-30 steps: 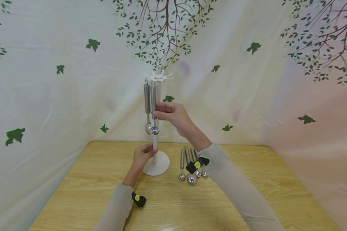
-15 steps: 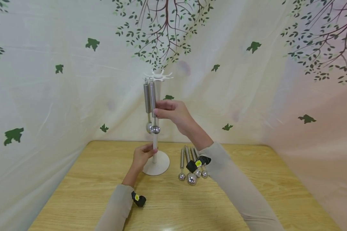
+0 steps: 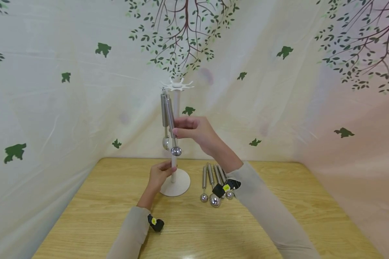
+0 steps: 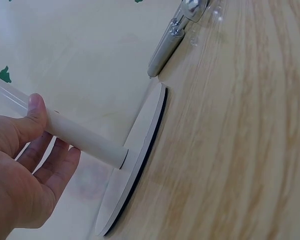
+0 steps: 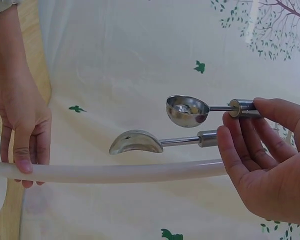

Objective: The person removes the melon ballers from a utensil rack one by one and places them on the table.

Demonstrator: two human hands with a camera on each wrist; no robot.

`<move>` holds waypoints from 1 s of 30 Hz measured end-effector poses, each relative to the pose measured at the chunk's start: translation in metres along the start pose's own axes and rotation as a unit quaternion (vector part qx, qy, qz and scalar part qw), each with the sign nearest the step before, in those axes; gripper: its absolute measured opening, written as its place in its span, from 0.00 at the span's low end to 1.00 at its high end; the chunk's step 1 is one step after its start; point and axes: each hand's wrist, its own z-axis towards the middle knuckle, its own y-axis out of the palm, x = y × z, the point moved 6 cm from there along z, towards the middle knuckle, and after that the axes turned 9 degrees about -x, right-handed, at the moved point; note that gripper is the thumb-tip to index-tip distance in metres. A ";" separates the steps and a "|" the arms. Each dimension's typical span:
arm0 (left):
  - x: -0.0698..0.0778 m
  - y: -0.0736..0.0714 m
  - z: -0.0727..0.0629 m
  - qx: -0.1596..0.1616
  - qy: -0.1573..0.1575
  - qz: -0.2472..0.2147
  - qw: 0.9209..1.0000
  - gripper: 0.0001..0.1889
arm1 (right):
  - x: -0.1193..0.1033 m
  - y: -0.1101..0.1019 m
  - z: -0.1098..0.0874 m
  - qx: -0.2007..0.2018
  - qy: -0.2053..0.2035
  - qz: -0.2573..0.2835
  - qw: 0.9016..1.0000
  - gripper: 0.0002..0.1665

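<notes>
A white stand (image 3: 180, 183) with a round base and several hooked arms at its top stands upright on the table. My left hand (image 3: 159, 175) grips its post (image 4: 80, 135) low down, thumb and fingers on either side. Up near the hooks, my right hand (image 3: 197, 132) pinches the steel handle of a round-bowled scoop (image 5: 188, 112) between thumb and fingers. That scoop tilts, its handle top close to a hook; whether the loop sits on the hook cannot be made out. Just left of it a second steel scoop (image 3: 164, 111), with a curved, cut-away bowl, hangs from the stand.
Several steel scoops (image 3: 204, 180) lie side by side on the wooden table (image 3: 116, 201) right of the base, partly covered by the right wrist's camera. A pale curtain (image 3: 84, 90) with printed leaves and branches closes off the back and sides.
The held scoop first rose slightly, then came down and tilted, its top shifting left and its bowl right. My right hand moved down a little with it. The left hand stayed on the post.
</notes>
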 end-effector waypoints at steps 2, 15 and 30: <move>0.000 0.000 0.000 0.000 -0.001 0.002 1.000 0.18 | 0.005 -0.002 -0.004 -0.002 0.008 -0.007 1.000 0.19; -0.001 0.000 0.001 -0.001 0.000 -0.007 1.000 0.19 | 0.052 -0.030 -0.037 0.016 0.053 -0.019 0.998 0.20; -0.001 0.000 0.004 -0.003 -0.002 -0.012 1.000 0.19 | 0.106 -0.075 -0.077 0.056 0.096 -0.012 0.994 0.22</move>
